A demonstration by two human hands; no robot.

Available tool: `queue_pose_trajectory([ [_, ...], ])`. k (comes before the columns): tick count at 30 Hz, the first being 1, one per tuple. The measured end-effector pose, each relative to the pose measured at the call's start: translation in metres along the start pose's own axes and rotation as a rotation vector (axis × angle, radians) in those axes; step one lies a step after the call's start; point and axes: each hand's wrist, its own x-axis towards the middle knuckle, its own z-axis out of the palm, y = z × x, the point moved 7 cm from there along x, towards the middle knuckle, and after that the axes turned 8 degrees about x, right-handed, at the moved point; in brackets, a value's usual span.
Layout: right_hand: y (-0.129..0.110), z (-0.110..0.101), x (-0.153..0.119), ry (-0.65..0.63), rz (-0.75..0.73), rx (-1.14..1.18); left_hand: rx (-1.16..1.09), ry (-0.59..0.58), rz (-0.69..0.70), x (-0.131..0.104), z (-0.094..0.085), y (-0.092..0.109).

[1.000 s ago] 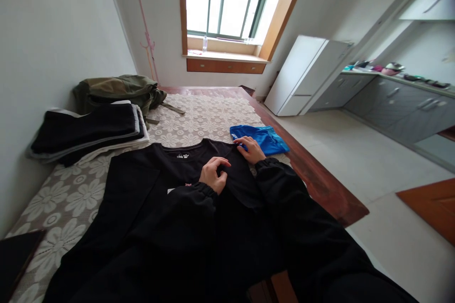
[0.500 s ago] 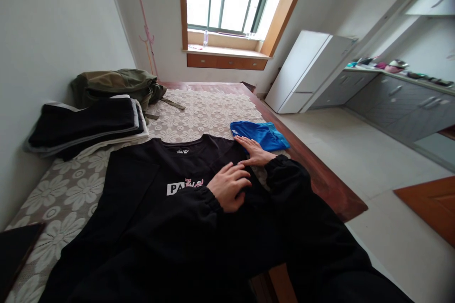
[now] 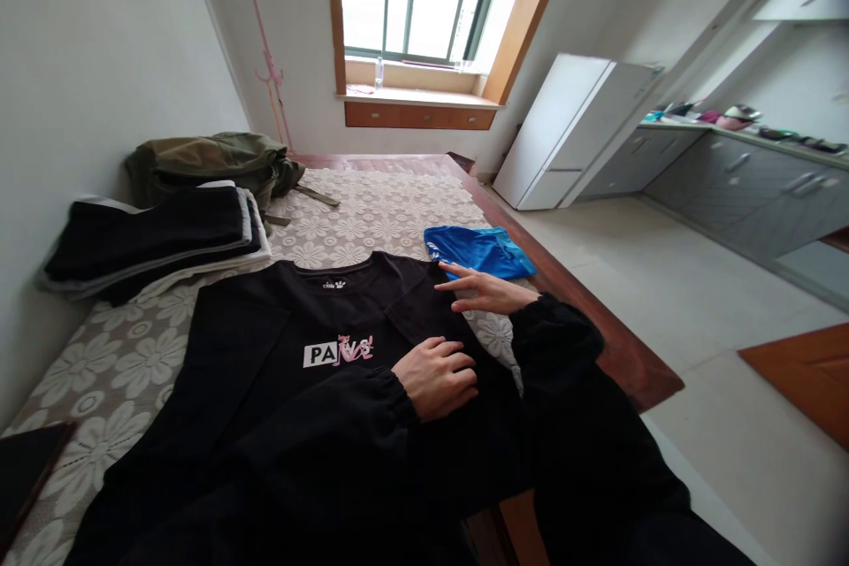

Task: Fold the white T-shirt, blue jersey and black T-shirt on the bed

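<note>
A black T-shirt (image 3: 345, 305) with a "PAWS" print and a pink cartoon figure lies spread face up, its neckline toward the window. Palm down on the right part of its chest rests my left hand (image 3: 436, 378), open, fingers stretched out and holding nothing. My right hand (image 3: 487, 290) is open too, its fingers apart at the shirt's right shoulder edge; whether the fingertips touch the cloth I cannot tell. Just beyond that hand lies a folded blue garment (image 3: 481, 249). Dark sleeves cover both my arms and blend with the lower part of the shirt, hiding its hem.
A floral lace cloth (image 3: 378, 210) covers the reddish wooden table (image 3: 623, 363). At the left stand a stack of folded clothes (image 3: 156, 225) and an olive backpack (image 3: 212, 161) by the wall. A dark flat object (image 3: 30, 469) lies at the near left. Beyond is a white fridge (image 3: 550, 124).
My left hand has moved down and slightly right across the shirt, flattening out. My right hand has shifted slightly right, its fingers more separated. The printed lettering is now less covered by my left arm.
</note>
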Motion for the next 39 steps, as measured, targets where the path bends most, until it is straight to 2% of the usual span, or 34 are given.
queue_pose_trajectory([
  [2,-0.004,0.003,-0.007,0.008,-0.058,0.032,-0.059,-0.034,0.019,-0.001,0.001,0.000],
  [7,0.007,0.016,-0.003,0.058,0.023,-0.056,-0.172,-0.124,0.025,-0.002,0.006,0.002],
  [11,-0.004,0.007,-0.013,0.187,-0.082,-0.021,-0.205,-0.117,0.020,-0.002,0.005,0.002],
  [13,-0.013,0.002,-0.034,0.288,-0.115,0.013,-0.212,-0.102,0.019,-0.003,0.002,0.001],
  [15,-0.018,0.006,-0.063,0.367,-0.082,0.023,-0.231,-0.077,0.004,-0.003,-0.002,-0.001],
  [19,-0.027,0.039,-0.118,0.355,-0.039,-0.037,-0.264,-0.033,-0.035,-0.001,-0.009,-0.005],
  [23,-0.035,0.062,-0.146,0.454,-0.113,-0.217,-0.241,-0.003,-0.063,0.000,-0.009,-0.008],
  [26,-0.035,0.071,-0.151,0.498,-0.172,-0.375,-0.221,0.004,-0.063,0.000,-0.007,-0.009],
  [29,-0.032,0.075,-0.151,0.484,-0.220,-0.480,-0.224,0.008,-0.059,-0.001,-0.005,-0.009],
  [39,-0.023,0.068,-0.150,0.603,-0.161,-0.403,-0.252,-0.022,-0.019,-0.001,0.006,-0.009],
])
